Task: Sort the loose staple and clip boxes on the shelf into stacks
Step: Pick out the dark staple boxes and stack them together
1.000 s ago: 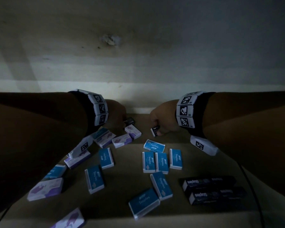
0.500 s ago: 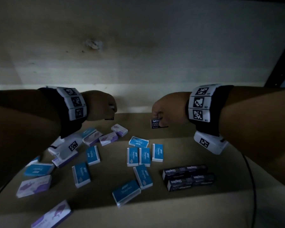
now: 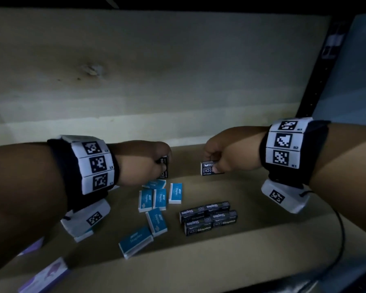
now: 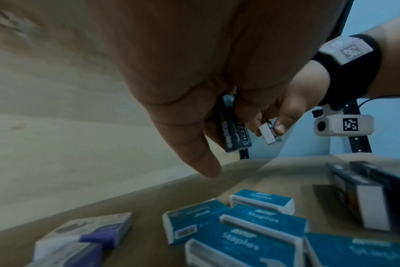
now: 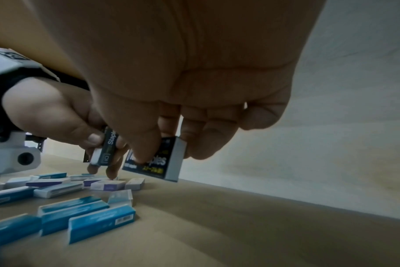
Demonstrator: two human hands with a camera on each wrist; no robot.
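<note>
My left hand (image 3: 152,163) grips a black staple box (image 3: 163,168) above the shelf (image 3: 251,246); the same black staple box (image 4: 234,133) hangs from curled fingers in the left wrist view. My right hand (image 3: 220,157) pinches a second black staple box (image 3: 208,168) between thumb and fingers, and this second black box (image 5: 155,160) is tilted above the board. Several blue staple boxes (image 3: 160,197) lie loose in the middle. A group of black staple boxes (image 3: 208,217) sits to their right. Purple-and-white boxes (image 3: 44,275) lie at the near left.
A pale back wall (image 3: 156,70) closes the shelf behind the hands. A dark metal upright (image 3: 317,66) stands at the right. A black cable (image 3: 342,240) runs from the right wrist along the shelf's near right edge.
Both hands have lifted off the shelf, each carrying a black box, and moved up and toward me. The camera view has shifted right, so the left boxes are now mostly hidden.
</note>
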